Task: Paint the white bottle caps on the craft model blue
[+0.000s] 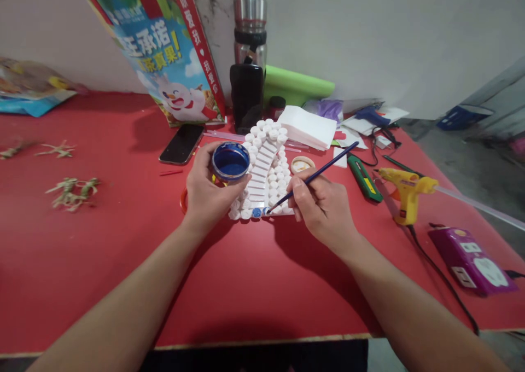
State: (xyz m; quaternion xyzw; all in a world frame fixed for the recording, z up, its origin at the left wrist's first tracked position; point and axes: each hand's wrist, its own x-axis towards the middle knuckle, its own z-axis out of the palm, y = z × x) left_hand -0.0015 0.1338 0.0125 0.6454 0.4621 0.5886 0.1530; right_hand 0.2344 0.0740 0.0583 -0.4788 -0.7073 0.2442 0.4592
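Observation:
My left hand [207, 191] is wrapped round a small open jar of blue paint [230, 161], held above the left side of a white model. My right hand [322, 208] grips a thin dark blue paintbrush [324, 169]. The brush tip points down at the front edge of the model, at a round piece partly coloured blue [265, 211]. Beside it sits another blue round piece [256, 213]. White round pieces [279, 180] line both sides of the model's curving stepped path [261, 175].
Behind are a phone [181, 144], a colourful bag [176, 60], a steel flask [250, 27] and white tissues [307, 126]. To the right lie a green cutter [364, 179], a yellow glue gun [407, 189] and a purple power strip [471, 260]. Straw-like pieces [74, 192] lie left.

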